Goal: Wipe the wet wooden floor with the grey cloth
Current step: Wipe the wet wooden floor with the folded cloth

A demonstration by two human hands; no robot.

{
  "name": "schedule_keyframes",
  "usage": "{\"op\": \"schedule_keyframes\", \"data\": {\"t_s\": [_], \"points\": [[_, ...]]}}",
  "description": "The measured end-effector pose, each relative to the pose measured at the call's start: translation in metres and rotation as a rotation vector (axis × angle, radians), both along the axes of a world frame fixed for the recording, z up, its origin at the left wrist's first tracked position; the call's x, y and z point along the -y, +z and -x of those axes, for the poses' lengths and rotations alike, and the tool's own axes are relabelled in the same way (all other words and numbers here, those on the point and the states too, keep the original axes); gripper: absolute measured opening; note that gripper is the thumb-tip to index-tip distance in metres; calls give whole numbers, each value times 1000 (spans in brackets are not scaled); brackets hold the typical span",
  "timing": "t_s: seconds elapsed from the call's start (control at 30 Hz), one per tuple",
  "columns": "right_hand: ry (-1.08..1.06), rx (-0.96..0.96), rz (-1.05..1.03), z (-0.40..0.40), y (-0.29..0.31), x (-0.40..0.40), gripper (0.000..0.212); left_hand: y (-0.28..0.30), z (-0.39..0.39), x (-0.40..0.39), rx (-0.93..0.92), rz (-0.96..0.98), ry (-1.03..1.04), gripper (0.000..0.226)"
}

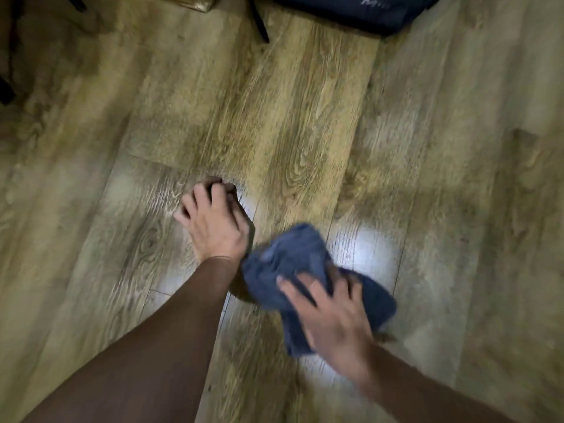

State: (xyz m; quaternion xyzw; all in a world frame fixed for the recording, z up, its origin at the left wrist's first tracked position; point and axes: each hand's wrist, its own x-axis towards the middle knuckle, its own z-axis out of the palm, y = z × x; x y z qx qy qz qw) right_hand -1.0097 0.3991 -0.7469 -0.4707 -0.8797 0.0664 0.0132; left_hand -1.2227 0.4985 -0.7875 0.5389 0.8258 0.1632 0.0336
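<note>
Cloth: the grey cloth [308, 279], bluish in this light and bunched into folds, lies on the wooden floor [305, 117] low and right of centre, partly over a bright glossy patch
Right hand: the right hand [332, 315] lies palm down on the near part of the cloth, fingers [293, 288] spread and nearly straight, pressing rather than gripping; it is blurred
Left hand: the left hand [213, 221] is planted on the floor just left of the cloth, fingers spread with the tips bent down onto the boards, holding nothing; its wrist is just beside the cloth's left edge, and I cannot tell whether they touch
Sleeves: a dark brown sleeve [152, 346] covers the left forearm to the wrist
Wet sheen: pale shiny patches show around the cloth, to its right and below it, and a fainter one left of the left hand
Far edge: a dark bag [366, 10] lies along the top right border; a thin black strap or leg [259, 22] slants down just left of it
Left edge: dark, blurred shapes [12, 56] stand in the upper left corner
Open room: bare boards stretch ahead of both hands up to the bag, and widely to the right of the cloth
</note>
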Motion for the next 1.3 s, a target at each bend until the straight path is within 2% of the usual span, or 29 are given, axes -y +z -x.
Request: {"op": "schedule_keyframes", "data": {"t_s": [0.1, 0.17, 0.23, 0.27, 0.3, 0.37, 0.43, 0.53, 0.6, 0.63, 0.7, 0.77, 0.8, 0.87, 0.93, 1.03, 1.1, 1.17, 1.23, 1.3], "points": [[207, 2, 65, -10, -2, 36, 46, 1, 3, -1, 24, -3, 18, 20], [333, 24, 46, -17, -1, 16, 57, 9, 0, -3, 109, 58, 0, 27], [354, 36, 23, -19, 3, -12, 69, 21, 9, 3, 287, 9, -47, 24], [303, 26, 0, -20, 5, -31, 69, 25, 22, 11, 360, -58, -26, 21], [213, 25, -43, -23, 6, -57, 66, 24, 41, 19, 351, -118, 44, 18], [-28, 64, -118, -25, 6, -121, 56, 18, 98, 47, 182, -119, 308, 24], [-278, 68, -120, -21, 4, -177, 49, 6, 146, 81, -12, -5, 479, 29], [-598, -4, -109, 4, -3, -221, 46, -12, 166, 100, -97, 46, 444, 20], [-679, 19, -80, 37, -2, -207, 46, -16, 168, 98, -122, 24, 435, 19], [-643, 27, -90, 53, -2, -184, 46, -16, 167, 98, -137, 22, 433, 19], [-381, 17, -112, 88, 2, -116, 50, -14, 169, 98, -138, 38, 437, 21], [4, -32, -84, 114, 2, -21, 54, -8, 167, 97, -101, 59, 442, 25], [214, -68, -1, 121, 0, 27, 51, -6, 164, 97, -90, 71, 439, 27], [610, -61, 111, 123, -5, 89, 36, -2, 162, 98, -87, 82, 425, 31], [874, 17, 124, 121, -15, 88, 36, 1, 164, 96, -72, 83, 417, 32], [941, -77, -8, 133, -17, 15, 38, 5, 162, 97, -52, 100, 423, 35], [844, -48, -172, 150, -13, -63, 45, 7, 162, 96, -35, 88, 412, 36], [532, 75, -287, 168, -8, -149, 53, 8, 162, 96, -25, 60, 399, 34], [78, 82, -222, 184, -1, -225, 48, 7, 162, 97, -20, 38, 388, 33], [-285, -15, -86, 195, 1, -271, 43, 5, 163, 97, -20, 21, 370, 33]]}}
